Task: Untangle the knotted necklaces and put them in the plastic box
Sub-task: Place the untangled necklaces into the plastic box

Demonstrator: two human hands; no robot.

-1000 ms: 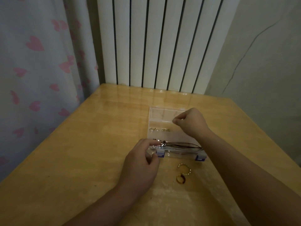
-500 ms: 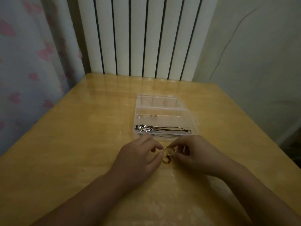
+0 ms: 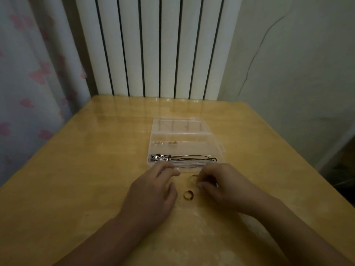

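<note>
- Left hand [image 3: 153,191] rests on the desk [image 3: 76,189], fingers relaxed and apart, tips near the plastic box [image 3: 184,139].
- Right hand [image 3: 219,181] pinches a gold ring [image 3: 192,178] between curled fingers.
- Half a second ago both hands met over the rings; now a second ring [image 3: 188,195] lies free between them.
- Dark necklaces [image 3: 184,160] lie in the box's nearest compartment.
- White radiator [image 3: 153,45] behind; heart-print curtain [image 3: 34,73] left.

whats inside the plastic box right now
The plastic box holds a dark-corded necklace with silver beads in its nearest row and small pale pieces in the middle row. The left hand covers part of the front edge.
</note>
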